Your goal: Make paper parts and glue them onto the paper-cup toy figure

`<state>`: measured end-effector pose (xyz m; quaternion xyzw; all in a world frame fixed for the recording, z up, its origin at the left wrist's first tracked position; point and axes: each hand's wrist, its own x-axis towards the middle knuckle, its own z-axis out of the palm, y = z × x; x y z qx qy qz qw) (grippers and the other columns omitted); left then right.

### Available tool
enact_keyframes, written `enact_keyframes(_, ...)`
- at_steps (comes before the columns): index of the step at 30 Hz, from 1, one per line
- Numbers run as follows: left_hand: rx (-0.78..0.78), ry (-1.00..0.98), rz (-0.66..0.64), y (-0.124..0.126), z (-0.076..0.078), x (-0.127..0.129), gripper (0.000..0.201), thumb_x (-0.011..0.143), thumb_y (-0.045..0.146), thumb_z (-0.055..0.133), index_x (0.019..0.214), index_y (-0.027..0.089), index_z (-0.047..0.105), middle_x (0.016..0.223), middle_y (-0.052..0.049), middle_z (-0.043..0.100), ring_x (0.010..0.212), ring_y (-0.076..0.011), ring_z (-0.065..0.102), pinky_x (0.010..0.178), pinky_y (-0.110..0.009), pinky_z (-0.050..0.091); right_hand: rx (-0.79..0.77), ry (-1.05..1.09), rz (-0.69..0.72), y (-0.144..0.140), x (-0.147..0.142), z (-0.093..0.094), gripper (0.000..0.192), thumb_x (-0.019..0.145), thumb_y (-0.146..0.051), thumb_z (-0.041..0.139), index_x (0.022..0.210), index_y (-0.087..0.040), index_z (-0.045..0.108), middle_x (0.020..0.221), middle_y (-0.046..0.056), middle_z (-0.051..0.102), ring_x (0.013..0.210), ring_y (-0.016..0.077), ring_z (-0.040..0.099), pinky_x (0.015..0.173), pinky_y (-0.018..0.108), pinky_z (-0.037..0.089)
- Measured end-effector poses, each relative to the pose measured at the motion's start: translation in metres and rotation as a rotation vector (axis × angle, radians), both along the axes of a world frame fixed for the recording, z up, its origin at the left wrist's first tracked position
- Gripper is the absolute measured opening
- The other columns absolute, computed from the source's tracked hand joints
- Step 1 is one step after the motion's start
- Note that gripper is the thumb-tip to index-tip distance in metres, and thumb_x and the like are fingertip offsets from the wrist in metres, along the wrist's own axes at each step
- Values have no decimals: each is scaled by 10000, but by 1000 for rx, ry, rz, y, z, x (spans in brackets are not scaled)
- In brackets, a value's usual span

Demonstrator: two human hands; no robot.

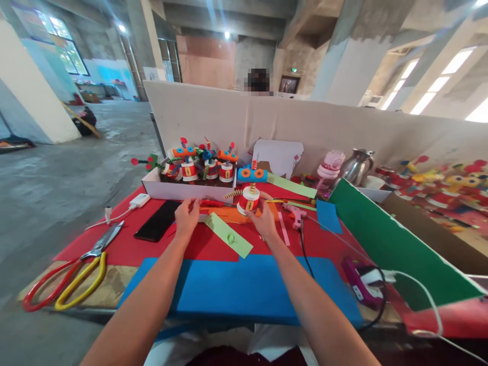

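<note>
My left hand (186, 216) rests on the red table cover, fingertips on a red strip (213, 203) near the front of a white box (179, 190). My right hand (264, 219) reaches to a small white and red paper drum figure (248, 199) with coiled arms and touches its base; the grip itself is hidden. A light green paper strip (229, 235) lies between my hands, on orange paper (229, 214). The white box holds several finished drum figures (204, 165) with orange and blue tops.
A black phone (157, 221) and two pairs of scissors (72, 274) lie at left. A pink glue gun (293, 213) with a black cord, blue foam sheets (244, 287), a green sheet (389, 244), a metal kettle (356, 165) and a pink bottle (330, 168) stand around. A person sits behind the partition.
</note>
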<state>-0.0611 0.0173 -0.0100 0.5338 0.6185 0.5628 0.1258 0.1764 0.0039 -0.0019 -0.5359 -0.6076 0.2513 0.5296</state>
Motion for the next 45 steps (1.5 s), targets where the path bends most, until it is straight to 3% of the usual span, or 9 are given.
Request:
enact_keyframes(11,11,65,-105,-3,2,6,245,823,364,444,780,202,622,737,-31,680,667,-159,600,663,-242,452,-68,8,62,33,-31,-24,481,666,-305,710,1102,-179,548,1104,107,680,970,244,658,848,389,525)
enact_keyframes(17,8,46,-128,-5,6,8,235,821,350,447,768,198,619,728,-31,679,655,-156,599,653,-239,464,-107,-3,82,34,-30,-23,446,676,-311,710,1074,-196,544,1031,78,707,906,229,676,830,389,536)
enact_keyframes(23,-8,-6,-156,-6,8,10,240,814,356,449,781,192,621,723,-39,675,704,-175,620,648,-247,486,-99,36,87,31,-30,-19,439,672,-324,712,1045,-179,532,1121,112,676,1001,238,653,874,393,515)
enact_keyframes(29,-33,-25,-144,-8,11,11,226,803,361,465,783,201,623,696,-32,671,656,-172,601,610,-249,489,-135,9,66,31,-30,-18,427,655,-342,728,1001,-184,536,1081,108,688,991,248,659,863,401,518)
enact_keyframes(45,-37,-1,-158,-8,10,10,215,806,353,465,755,209,616,662,-21,675,634,-166,608,614,-237,460,-106,-22,89,31,-24,-26,554,652,-362,731,1119,-157,514,1198,142,630,1093,247,611,941,403,476)
